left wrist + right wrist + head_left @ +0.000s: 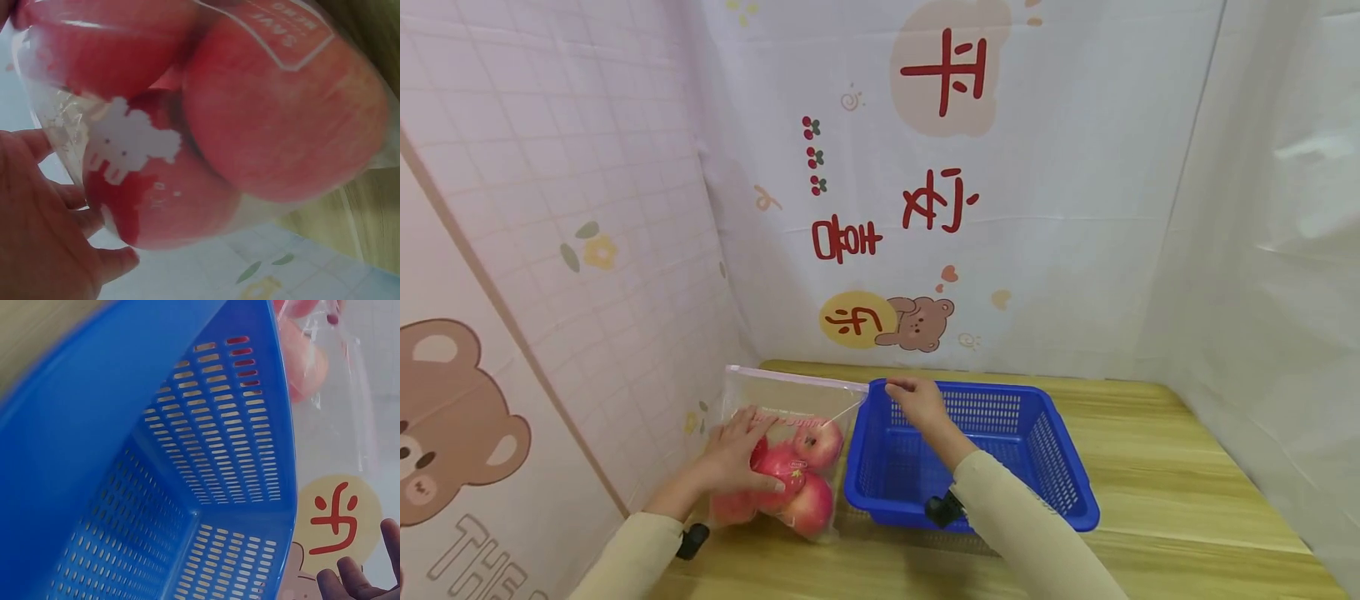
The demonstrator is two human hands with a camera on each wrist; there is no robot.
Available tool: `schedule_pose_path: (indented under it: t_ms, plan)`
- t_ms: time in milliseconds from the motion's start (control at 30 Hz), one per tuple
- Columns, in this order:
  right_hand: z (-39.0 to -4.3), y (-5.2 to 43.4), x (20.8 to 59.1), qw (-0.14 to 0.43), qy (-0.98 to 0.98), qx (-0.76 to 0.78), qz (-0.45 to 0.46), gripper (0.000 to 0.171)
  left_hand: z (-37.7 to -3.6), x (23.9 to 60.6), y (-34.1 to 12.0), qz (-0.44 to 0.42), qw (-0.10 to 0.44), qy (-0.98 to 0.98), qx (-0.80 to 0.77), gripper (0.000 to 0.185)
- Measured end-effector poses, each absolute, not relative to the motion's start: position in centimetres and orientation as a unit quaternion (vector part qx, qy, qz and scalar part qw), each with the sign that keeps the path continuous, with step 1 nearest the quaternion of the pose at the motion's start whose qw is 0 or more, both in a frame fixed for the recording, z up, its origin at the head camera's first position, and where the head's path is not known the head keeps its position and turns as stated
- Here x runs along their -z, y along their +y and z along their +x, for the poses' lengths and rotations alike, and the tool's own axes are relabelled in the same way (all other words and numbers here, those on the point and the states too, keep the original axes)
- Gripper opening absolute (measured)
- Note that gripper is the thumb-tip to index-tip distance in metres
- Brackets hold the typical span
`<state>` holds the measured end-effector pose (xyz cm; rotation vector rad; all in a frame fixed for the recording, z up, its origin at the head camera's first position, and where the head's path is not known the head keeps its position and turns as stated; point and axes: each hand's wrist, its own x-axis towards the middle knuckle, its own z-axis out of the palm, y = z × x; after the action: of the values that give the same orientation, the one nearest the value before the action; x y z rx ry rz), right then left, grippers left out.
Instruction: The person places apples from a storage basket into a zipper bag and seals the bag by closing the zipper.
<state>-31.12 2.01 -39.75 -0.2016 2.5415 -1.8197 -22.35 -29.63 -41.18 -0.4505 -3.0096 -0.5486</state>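
A clear zip bag with a pale pink strip along its top edge stands at the left, filled with several red apples. My left hand rests on the bag's near left side, its fingers spread; the left wrist view shows the fingertips touching the plastic beside an apple. My right hand hovers over the back left corner of a blue plastic basket, close to the bag's right top corner. In the right wrist view its fingers are apart from the bag and hold nothing.
The basket stands just right of the bag on a wooden table. Printed white cloth hangs behind the table and along both sides. A dark wrist camera sits on each arm.
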Motion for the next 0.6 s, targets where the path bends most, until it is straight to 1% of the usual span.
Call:
schedule_pose_path:
  t_ms: [100,200,267,333,467,533,600]
  plan:
    - [-31.2,2.3,39.7,0.006,0.813,0.579,-0.054,0.032,-23.6,41.3,-29.8,-0.136,0.043,-0.972,0.185,0.101]
    - [-31.2,2.6,39.7,0.009,0.813,0.580,-0.047,0.031,-24.9,41.5,-29.9,-0.107,0.058,-0.975,0.188,0.091]
    - [-31.2,2.9,39.7,0.009,0.810,0.584,-0.048,0.031,-25.8,41.7,-29.8,-0.092,0.058,-0.976,0.190,0.084]
    - [-31.1,3.1,39.7,0.007,0.808,0.587,-0.050,0.031,-26.7,41.9,-29.7,-0.087,0.043,-0.972,0.215,0.078]
    - [-31.1,3.6,39.8,0.004,0.808,0.587,-0.049,0.032,-28.4,42.0,-29.1,-0.105,-0.009,-0.949,0.297,0.068]
    - [-31.0,3.8,39.8,0.001,0.812,0.582,-0.045,0.032,-29.0,42.0,-28.7,-0.107,-0.039,-0.937,0.331,0.066]
    - [-30.9,4.0,39.8,-0.002,0.813,0.581,-0.040,0.033,-29.5,41.8,-28.1,-0.110,-0.054,-0.936,0.329,0.067]
